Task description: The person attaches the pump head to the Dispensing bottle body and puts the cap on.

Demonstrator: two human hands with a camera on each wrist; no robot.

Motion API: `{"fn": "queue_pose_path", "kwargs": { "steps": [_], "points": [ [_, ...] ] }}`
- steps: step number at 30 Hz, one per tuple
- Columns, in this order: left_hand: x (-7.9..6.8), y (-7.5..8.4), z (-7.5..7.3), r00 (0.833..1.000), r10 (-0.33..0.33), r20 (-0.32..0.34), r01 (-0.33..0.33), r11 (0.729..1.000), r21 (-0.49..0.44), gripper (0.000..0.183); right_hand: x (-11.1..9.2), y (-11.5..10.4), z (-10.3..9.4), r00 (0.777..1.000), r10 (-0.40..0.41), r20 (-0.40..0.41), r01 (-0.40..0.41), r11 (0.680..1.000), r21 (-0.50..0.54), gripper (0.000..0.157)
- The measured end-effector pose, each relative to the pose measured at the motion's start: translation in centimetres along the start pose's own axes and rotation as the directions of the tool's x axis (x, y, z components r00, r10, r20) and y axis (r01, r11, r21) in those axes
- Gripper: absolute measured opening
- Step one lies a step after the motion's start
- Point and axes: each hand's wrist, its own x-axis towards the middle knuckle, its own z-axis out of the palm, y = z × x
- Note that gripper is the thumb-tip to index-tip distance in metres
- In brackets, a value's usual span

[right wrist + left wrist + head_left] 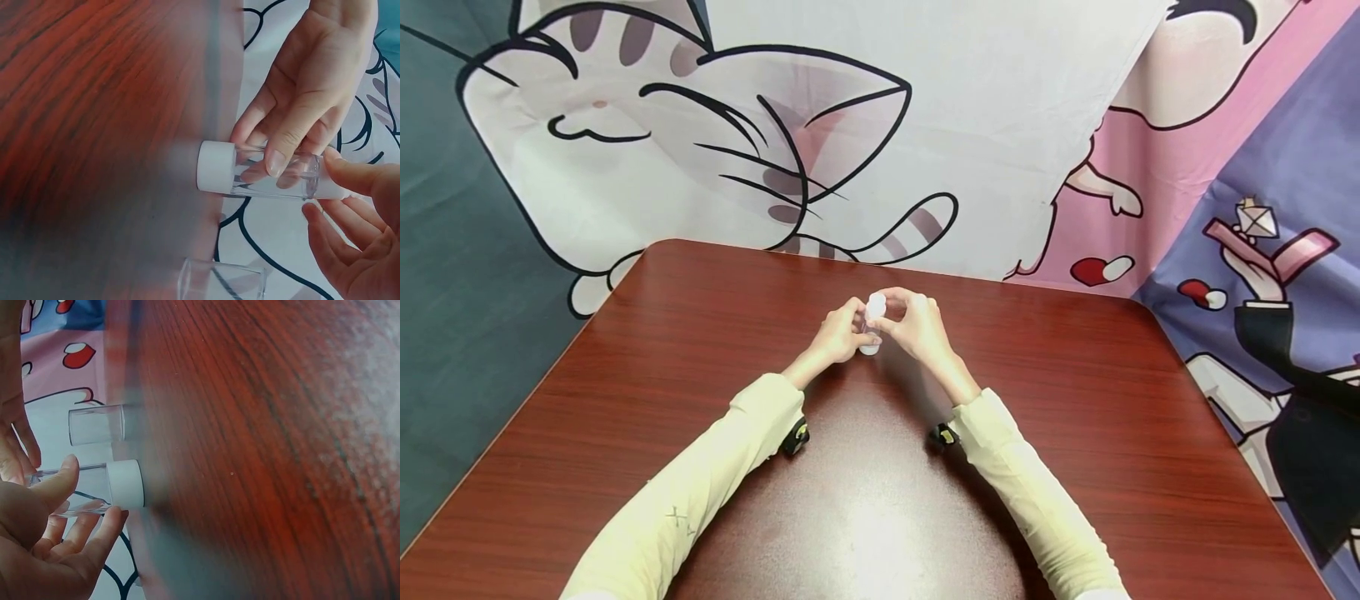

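Note:
Between the two hands is a clear cylindrical bottle (250, 172) with a white band (215, 167) at its lower end, at or just above the tabletop. My left hand (837, 333) grips the clear body, thumb on one side and fingers on the other. At the upper end, my right hand (917, 325) pinches a white top piece (876, 306) between thumb and fingers. Whether this piece is seated on the bottle or apart from it, I cannot tell. Close by stands a clear, hollow-looking cylinder (97, 425), untouched by either hand.
A reddish-brown wooden table (760, 292) extends around the hands, with a bright glare patch near its front. Behind it hangs a cloth (1000, 125) printed with cartoon cats. Small dark devices (795, 436) sit at both wrists beside the pale sleeves.

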Motion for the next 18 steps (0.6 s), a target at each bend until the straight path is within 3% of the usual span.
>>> {"fn": "queue_pose_path", "kwargs": {
  "steps": [6,12,18],
  "points": [
    [0.0,0.0,0.1,1.0,0.021,-0.014,-0.02,1.0,0.016,0.038,-0.1,0.2,-0.1,1.0,0.02,0.013,-0.021,0.999,0.035,0.038],
    [-0.1,0.1,0.1,1.0,0.015,-0.021,-0.015,1.0,0.005,0.038,-0.1,0.2,-0.6,0.999,-0.009,0.03,0.01,1.0,-0.026,0.039],
    [-0.2,0.0,0.1,1.0,0.003,-0.029,-0.003,1.0,0.0,0.039,-0.1,0.7,-1.0,0.999,0.005,0.037,-0.005,1.0,-0.001,0.041]
  ]
}}
